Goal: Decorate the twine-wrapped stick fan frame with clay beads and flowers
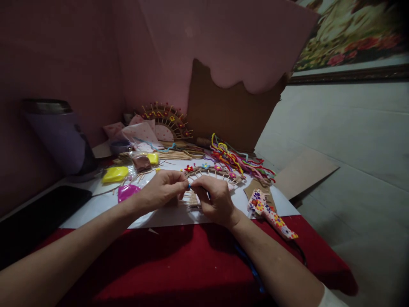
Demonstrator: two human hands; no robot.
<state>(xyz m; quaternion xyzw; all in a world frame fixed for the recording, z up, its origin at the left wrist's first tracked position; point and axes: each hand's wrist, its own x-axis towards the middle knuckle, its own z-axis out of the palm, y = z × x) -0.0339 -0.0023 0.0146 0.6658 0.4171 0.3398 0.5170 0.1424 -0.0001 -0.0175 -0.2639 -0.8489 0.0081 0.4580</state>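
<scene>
Over the white sheet, my left hand (166, 189) and my right hand (215, 198) meet fingertip to fingertip. Both pinch a tiny blue piece (189, 186), too small to tell its material. Just behind them lies a fan-shaped craft (209, 172) of sticks with a brown curved band and red, blue and pink flowers; my hands hide part of it. To the left of my left hand is a packet of magenta modelling clay (128, 192). Right of my right hand, a flower-patterned glue gun (271, 213) rests on a piece of cardboard.
Yellow clay packets (115, 174), a purple tumbler (60, 136) and a dark phone-like slab (47, 213) are at left. Behind stand another decorated fan (169, 117) and a cardboard panel (233, 111). Colourful pipe cleaners (236, 157) lie back right. A red cloth (153, 264) covers the table's front.
</scene>
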